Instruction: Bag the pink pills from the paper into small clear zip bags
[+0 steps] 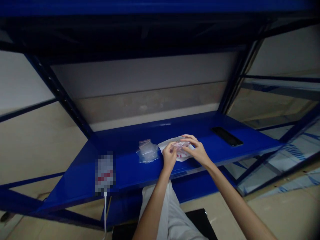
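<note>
Both hands meet over a white sheet [163,145] on the blue shelf. Between them is a small clear plastic bag [179,144] with a pinkish tint. My left hand [170,156] pinches the bag's left side, fingers closed. My right hand [196,150] grips its right side between thumb and fingers. Several small red pieces [180,155] lie on the white sheet under the hands. Just left of the sheet rests a pile of clear zip bags [148,151] with reddish top strips. What the held bag contains is too small to tell.
A black phone [227,136] lies on the blue shelf [120,143] to the right. At the left front edge is a blurred-out device [104,173] with a white cable [105,213] hanging down. Blue uprights [62,96] and an upper shelf [150,8] frame the space.
</note>
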A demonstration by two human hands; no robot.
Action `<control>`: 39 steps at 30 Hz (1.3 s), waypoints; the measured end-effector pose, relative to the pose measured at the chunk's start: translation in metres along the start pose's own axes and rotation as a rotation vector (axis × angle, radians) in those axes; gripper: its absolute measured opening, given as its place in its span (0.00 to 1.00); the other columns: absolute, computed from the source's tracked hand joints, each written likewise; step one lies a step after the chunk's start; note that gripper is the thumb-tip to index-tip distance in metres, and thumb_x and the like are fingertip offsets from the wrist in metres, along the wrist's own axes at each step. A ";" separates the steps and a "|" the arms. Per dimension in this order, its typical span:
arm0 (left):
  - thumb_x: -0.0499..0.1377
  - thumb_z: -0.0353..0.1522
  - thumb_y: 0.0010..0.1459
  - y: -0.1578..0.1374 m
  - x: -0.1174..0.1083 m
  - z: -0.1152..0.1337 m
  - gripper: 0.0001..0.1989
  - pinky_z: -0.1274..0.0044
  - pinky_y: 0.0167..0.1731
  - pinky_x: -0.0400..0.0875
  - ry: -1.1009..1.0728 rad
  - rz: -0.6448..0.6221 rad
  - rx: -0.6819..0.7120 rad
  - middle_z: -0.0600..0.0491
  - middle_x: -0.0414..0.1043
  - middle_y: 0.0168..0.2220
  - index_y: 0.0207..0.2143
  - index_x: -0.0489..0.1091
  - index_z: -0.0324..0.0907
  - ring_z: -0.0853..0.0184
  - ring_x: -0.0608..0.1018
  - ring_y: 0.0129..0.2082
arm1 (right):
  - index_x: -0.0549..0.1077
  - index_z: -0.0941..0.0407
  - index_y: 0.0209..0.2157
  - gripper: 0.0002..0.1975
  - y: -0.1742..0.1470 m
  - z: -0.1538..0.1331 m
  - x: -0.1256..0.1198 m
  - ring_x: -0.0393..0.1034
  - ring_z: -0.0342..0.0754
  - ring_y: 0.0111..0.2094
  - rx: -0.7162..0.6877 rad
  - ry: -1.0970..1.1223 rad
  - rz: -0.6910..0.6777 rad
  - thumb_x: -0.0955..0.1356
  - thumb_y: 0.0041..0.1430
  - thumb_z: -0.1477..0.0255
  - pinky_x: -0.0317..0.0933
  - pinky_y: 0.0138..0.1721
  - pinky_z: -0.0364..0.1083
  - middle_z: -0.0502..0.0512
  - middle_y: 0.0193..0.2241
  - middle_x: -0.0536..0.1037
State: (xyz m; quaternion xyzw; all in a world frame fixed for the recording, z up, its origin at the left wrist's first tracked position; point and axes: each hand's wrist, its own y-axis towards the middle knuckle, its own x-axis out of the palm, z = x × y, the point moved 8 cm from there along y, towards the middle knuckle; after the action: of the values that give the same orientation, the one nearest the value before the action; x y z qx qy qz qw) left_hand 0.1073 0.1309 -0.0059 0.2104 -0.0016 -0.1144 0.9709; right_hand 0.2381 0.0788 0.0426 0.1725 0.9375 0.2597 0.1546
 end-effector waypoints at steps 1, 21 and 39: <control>0.54 0.32 0.55 0.000 0.002 -0.003 0.09 0.78 0.27 0.70 -0.058 -0.022 -0.038 0.49 0.75 0.32 0.37 0.69 0.39 0.67 0.77 0.28 | 0.78 0.52 0.32 0.12 0.000 0.002 0.000 0.68 0.53 0.44 0.016 0.029 -0.003 0.73 0.42 0.66 0.63 0.42 0.49 0.56 0.41 0.75; 0.56 0.39 0.53 -0.003 -0.014 -0.001 0.12 0.80 0.27 0.67 -0.122 0.166 -0.056 0.53 0.73 0.26 0.31 0.70 0.38 0.70 0.75 0.26 | 0.78 0.59 0.31 0.18 -0.018 0.040 0.010 0.75 0.50 0.29 0.430 0.397 0.083 0.75 0.37 0.64 0.67 0.33 0.47 0.57 0.28 0.80; 0.56 0.37 0.54 -0.005 -0.012 0.004 0.10 0.81 0.26 0.62 -0.074 0.086 -0.001 0.55 0.68 0.25 0.29 0.69 0.39 0.71 0.70 0.24 | 0.72 0.59 0.25 0.15 -0.016 0.026 0.008 0.61 0.40 0.19 0.355 0.211 0.048 0.69 0.45 0.59 0.54 0.21 0.40 0.49 0.19 0.71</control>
State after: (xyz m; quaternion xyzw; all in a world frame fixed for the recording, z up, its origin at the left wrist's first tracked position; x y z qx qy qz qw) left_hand 0.0948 0.1276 -0.0038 0.2050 -0.0466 -0.0805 0.9743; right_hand 0.2374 0.0804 0.0109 0.1910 0.9752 0.1109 0.0165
